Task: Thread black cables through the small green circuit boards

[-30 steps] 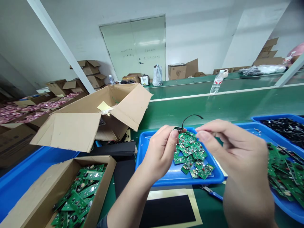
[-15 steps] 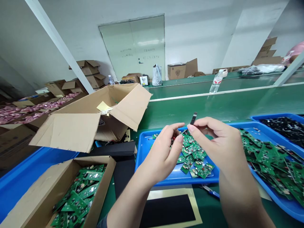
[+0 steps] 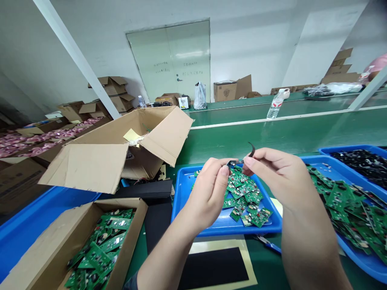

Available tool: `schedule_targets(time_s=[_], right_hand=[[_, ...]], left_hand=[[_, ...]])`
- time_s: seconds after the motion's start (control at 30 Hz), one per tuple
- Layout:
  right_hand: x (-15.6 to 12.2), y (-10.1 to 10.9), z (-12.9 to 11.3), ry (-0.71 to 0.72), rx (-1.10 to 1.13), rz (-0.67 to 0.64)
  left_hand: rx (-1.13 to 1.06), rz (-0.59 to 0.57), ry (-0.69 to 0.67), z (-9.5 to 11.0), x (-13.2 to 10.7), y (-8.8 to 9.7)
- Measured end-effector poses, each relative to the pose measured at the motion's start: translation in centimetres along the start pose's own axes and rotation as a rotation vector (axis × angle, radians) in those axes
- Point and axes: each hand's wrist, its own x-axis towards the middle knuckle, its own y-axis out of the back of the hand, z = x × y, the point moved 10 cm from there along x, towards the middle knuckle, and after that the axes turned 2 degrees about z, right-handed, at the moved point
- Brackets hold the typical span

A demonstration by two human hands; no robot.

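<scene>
My left hand [image 3: 210,189] is closed in a pinch on what looks like a small circuit board [image 3: 232,162], mostly covered by the fingers. Between the thumb and fingertips of my right hand [image 3: 276,171] is a thin black strip [image 3: 252,150]; its free end curls upward. The strip reaches toward the board, and whether it sticks to it I cannot tell. Both hands are above a blue tray [image 3: 226,231] with many small green circuit boards [image 3: 243,189]. Black sheet material [image 3: 216,266] on yellowish backing paper [image 3: 249,268] lies below the hands.
Larger green boards fill a cardboard box [image 3: 137,225] at left and a blue tray [image 3: 350,251] at right. Behind that is a tray of black parts [image 3: 363,161]. Blue-handled pliers [image 3: 269,243] lie near the middle tray. An open carton [image 3: 87,165] and a bottle [image 3: 275,105] stand farther back.
The black strip has gone from standing straight up to bending in a curve, with part of it reaching toward my left fingertips. My left fingers have closed more tightly together.
</scene>
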Motion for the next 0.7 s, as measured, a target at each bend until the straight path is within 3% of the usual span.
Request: schedule_targets(time_s=[0.33, 0.5, 0.7], right_hand=[[0.0, 0.2, -0.2, 0.004, 0.069, -0.012], [-0.4, 0.1, -0.7, 0.055, -0.059, -0.028], [-0.7, -0.7, -2.1, 0.183, -0.187, -0.064]], left_hand=[[0.104, -0.069, -0.075, 0.3, 0.0, -0.8], [0.172, -0.127, -0.052, -0.2, 0.0, -1.6], [0.181, -0.107, -0.034, -0.2, 0.1, -1.6]])
